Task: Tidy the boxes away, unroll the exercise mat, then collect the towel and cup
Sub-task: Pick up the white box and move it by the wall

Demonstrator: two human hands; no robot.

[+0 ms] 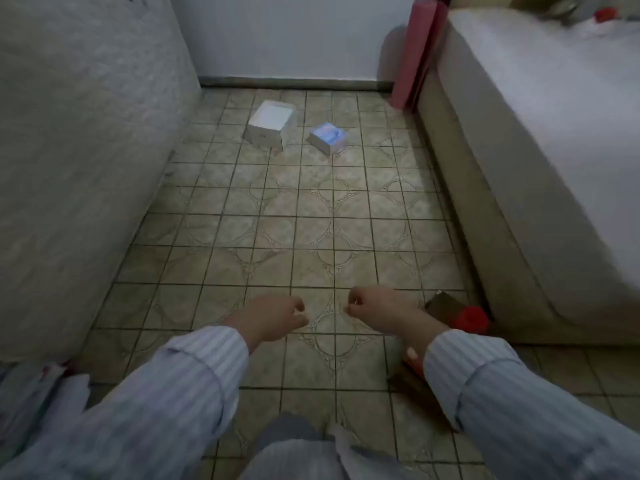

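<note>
Two boxes stand on the tiled floor far ahead of me: a larger white box [270,124] and, to its right, a smaller white box with a blue top [328,137]. A rolled pink exercise mat [417,53] leans upright in the far corner beside the bed. My left hand [273,317] and my right hand [379,311] hover low over the floor, close together, fingers curled with nothing in them. Both are far from the boxes. No towel or cup is clearly visible.
A bed with a pale mattress [540,140] runs along the right. An upright mattress [79,161] covered in plastic lines the left. A red round object [471,318] and brown cardboard [441,304] lie by the bed's corner. White cloth [52,386] sits at lower left.
</note>
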